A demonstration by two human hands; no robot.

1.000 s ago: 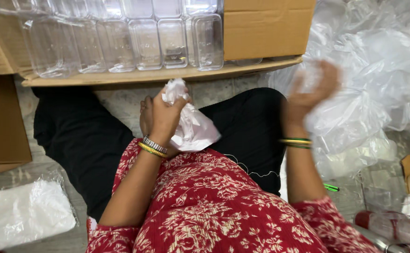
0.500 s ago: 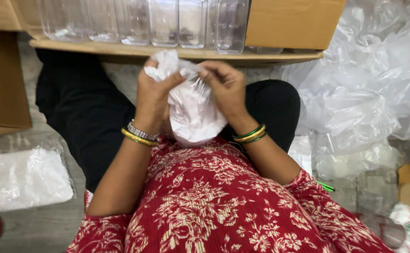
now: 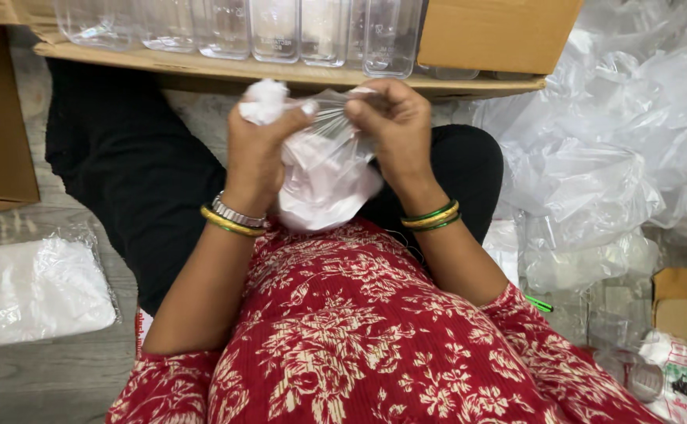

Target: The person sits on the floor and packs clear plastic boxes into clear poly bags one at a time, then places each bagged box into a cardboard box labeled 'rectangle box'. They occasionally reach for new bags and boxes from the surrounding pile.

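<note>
Left hand and right hand stretch plastic bag below cardboard box.

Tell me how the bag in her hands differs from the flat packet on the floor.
The plastic bag is held up, bunched and stretched between the left hand and right hand; the flat white packet lies untouched on the floor. The bag bulges; the packet is flat. Both are clear plastic.

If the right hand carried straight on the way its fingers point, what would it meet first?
The right hand points leftward, pinching the clear plastic bag. Straight on, it would likely meet the left hand gripping the same bag, though depth is unclear.
</note>
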